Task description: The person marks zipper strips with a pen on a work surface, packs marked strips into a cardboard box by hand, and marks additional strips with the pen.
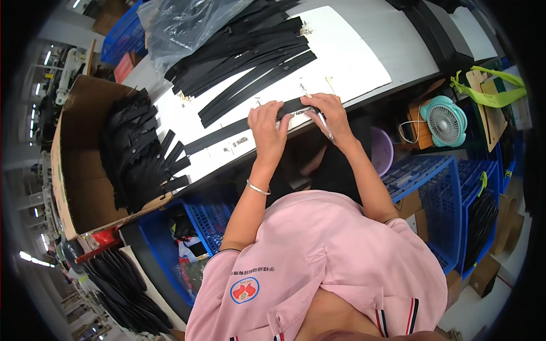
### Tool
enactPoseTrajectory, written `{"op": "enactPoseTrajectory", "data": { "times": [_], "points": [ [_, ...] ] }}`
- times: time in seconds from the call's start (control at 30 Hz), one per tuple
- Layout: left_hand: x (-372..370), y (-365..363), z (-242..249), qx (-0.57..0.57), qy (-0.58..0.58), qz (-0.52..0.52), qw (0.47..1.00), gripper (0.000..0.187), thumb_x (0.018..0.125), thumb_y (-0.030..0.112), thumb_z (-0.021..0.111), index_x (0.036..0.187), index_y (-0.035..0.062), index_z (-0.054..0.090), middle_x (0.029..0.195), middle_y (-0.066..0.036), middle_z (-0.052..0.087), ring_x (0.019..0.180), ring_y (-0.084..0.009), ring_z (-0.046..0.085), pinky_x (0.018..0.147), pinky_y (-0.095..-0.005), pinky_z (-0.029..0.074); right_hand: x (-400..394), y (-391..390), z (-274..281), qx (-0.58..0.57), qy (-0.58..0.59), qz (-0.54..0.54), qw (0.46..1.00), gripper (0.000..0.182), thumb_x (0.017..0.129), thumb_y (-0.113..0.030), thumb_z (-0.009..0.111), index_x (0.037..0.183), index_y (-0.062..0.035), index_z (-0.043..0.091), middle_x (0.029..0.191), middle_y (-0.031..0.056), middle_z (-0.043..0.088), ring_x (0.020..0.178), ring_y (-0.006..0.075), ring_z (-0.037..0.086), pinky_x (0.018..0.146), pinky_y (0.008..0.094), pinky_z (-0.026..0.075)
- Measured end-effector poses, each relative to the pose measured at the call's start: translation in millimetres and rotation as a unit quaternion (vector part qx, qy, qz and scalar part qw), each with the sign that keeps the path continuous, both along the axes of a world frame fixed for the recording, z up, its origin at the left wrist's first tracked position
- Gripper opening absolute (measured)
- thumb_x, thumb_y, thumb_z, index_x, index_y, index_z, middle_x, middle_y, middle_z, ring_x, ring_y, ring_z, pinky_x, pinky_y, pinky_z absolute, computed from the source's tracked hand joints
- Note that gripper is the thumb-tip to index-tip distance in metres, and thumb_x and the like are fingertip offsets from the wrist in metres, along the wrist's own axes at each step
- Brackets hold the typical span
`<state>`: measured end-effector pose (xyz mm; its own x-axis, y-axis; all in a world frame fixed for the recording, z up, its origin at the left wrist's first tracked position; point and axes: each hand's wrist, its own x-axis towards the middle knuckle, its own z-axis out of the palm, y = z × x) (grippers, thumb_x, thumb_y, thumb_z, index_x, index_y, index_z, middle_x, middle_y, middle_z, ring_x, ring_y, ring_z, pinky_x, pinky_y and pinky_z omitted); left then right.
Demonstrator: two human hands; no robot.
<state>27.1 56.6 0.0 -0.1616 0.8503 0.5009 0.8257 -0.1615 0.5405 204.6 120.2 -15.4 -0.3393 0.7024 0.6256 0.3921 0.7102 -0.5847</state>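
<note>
A long black fabric strip (pixel 219 134) lies along the front edge of the white board (pixel 364 74). My left hand (pixel 266 128) is closed on it, fingers over the top and thumb on the near side. My right hand (pixel 331 116) pinches the strip's right end and also holds a slim, silvery pen-like tool (pixel 325 124) that slants down past the palm. Small marks (pixel 234 143) show on the board just below the strip. Behind the hands lies a pile of similar black strips (pixel 256 62). What the fingertips press on is partly hidden.
At left stands a cardboard box (pixel 77 153) with many black strips (pixel 136 148). A clear plastic bag (pixel 182 28) lies at the back. A teal fan (pixel 446 121) stands at right. Blue crates (pixel 426 187) and a purple bucket (pixel 382 150) sit below the table edge.
</note>
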Motion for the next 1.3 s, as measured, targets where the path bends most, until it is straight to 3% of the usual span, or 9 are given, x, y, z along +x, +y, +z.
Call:
{"op": "enactPoseTrajectory", "data": {
  "times": [0.17,0.4,0.57,0.87,0.93,1.07,1.17,1.23,1.3],
  "points": [
    [-19,8,-12,0.013,0.023,-0.027,0.999,0.013,0.089,0.014,0.072,0.099,0.0051,0.070,0.104,-0.008,0.071,0.102,-0.0282,0.061,0.097,-0.0417,0.041,-4,19,-1,-0.014,-0.015,-0.017,1.000,0.024,0.082,-0.004,0.077,0.105,-0.0113,0.072,0.094,0.0047,0.070,0.092,0.0241,0.064,0.086,0.0344,0.047],
    [-24,3,13,-0.047,-0.033,-0.014,0.998,0.030,0.088,0.020,0.076,0.112,0.0044,0.069,0.095,-0.010,0.070,0.088,-0.0272,0.063,0.091,-0.0382,0.045,-11,18,3,-0.205,0.128,-0.103,0.965,0.018,0.093,-0.010,0.069,0.110,-0.0068,0.071,0.092,0.0067,0.071,0.087,0.0189,0.066,0.081,0.0289,0.051],
    [-20,21,22,-0.077,-0.058,0.003,0.995,0.039,0.086,0.020,0.077,0.120,0.0047,0.066,0.090,-0.010,0.070,0.073,-0.0268,0.065,0.078,-0.0369,0.050,-25,27,-6,0.013,0.041,-0.175,0.984,0.027,0.079,0.000,0.077,0.103,-0.0101,0.069,0.080,0.0059,0.067,0.076,0.0256,0.063,0.072,0.0370,0.047],
    [-38,58,27,-0.182,-0.006,-0.055,0.982,0.039,0.082,0.019,0.080,0.116,0.0042,0.070,0.079,-0.010,0.069,0.065,-0.0251,0.065,0.063,-0.0355,0.051,-18,13,-1,0.123,-0.077,-0.168,0.975,0.027,0.080,-0.005,0.075,0.106,-0.0090,0.067,0.085,0.0043,0.065,0.080,0.0225,0.062,0.077,0.0361,0.047],
    [-37,55,24,-0.164,-0.015,-0.052,0.985,0.037,0.081,0.017,0.081,0.114,0.0041,0.071,0.079,-0.009,0.070,0.069,-0.0240,0.066,0.066,-0.0343,0.051,-16,2,-2,0.117,-0.104,-0.165,0.974,0.033,0.080,-0.010,0.077,0.110,-0.0100,0.066,0.096,0.0027,0.068,0.090,0.0195,0.064,0.089,0.0384,0.045],
    [-13,21,75,0.058,-0.007,-0.054,0.997,0.030,0.083,0.010,0.079,0.112,0.0034,0.072,0.095,-0.009,0.073,0.089,-0.0202,0.068,0.079,-0.0312,0.051,-6,-8,-11,0.107,-0.124,-0.151,0.975,0.038,0.080,-0.012,0.079,0.116,-0.0106,0.066,0.109,0.0017,0.071,0.107,0.0208,0.063,0.103,0.0425,0.039],
    [6,-36,159,0.189,-0.094,-0.076,0.975,0.016,0.093,0.006,0.065,0.104,-0.0047,0.071,0.102,-0.016,0.073,0.100,-0.0306,0.069,0.089,-0.0362,0.053,-1,-7,-15,0.100,-0.140,-0.177,0.969,0.043,0.080,-0.017,0.080,0.120,-0.0108,0.065,0.120,0.0021,0.070,0.117,0.0231,0.059,0.108,0.0456,0.033],
    [-4,-67,193,0.365,-0.094,-0.155,0.913,0.021,0.100,0.021,0.055,0.107,0.0029,0.064,0.101,-0.014,0.069,0.100,-0.0304,0.064,0.090,-0.0437,0.049,2,-1,-19,0.094,-0.141,-0.184,0.968,0.047,0.080,-0.020,0.080,0.123,-0.0104,0.064,0.127,0.0031,0.069,0.121,0.0251,0.055,0.111,0.0483,0.029],
    [12,-81,221,0.537,-0.245,-0.195,0.784,0.020,0.101,0.031,0.051,0.100,0.0128,0.059,0.102,-0.007,0.065,0.099,-0.0239,0.056,0.092,-0.0452,0.041,5,3,-21,0.099,-0.138,-0.177,0.969,0.046,0.081,-0.020,0.079,0.123,-0.0103,0.064,0.127,0.0034,0.069,0.121,0.0250,0.056,0.111,0.0483,0.030]
  ]
}}
